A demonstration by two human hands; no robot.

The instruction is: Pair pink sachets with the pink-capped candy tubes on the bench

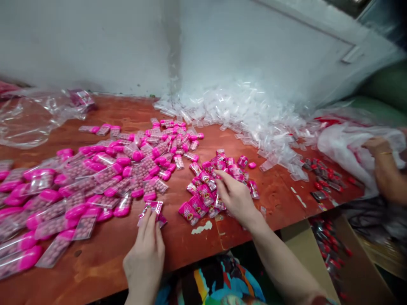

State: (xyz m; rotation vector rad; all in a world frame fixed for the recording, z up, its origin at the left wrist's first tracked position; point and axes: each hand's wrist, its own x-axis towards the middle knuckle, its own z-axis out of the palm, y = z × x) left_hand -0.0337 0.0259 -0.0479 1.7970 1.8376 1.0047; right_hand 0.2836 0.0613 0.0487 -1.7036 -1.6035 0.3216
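Note:
My left hand (145,250) rests near the table's front edge, its fingers closed on a small stack of pink sachets (153,210). My right hand (233,195) reaches into a loose pile of pink sachets (213,182) in the middle of the red-brown table (104,250); its fingers curl and pinch at one sachet on top of the pile. To the left lies a wide spread of clear tubes with pink caps (95,178), filled with pinkish beads.
A heap of empty clear tubes (241,114) lies against the white wall at the back. A crumpled clear bag (28,116) sits at far left. Another person's hand (386,167) holds a white bag (346,144) at right. Red-capped tubes (321,176) lie nearby. A cardboard box (330,250) stands below the table's edge.

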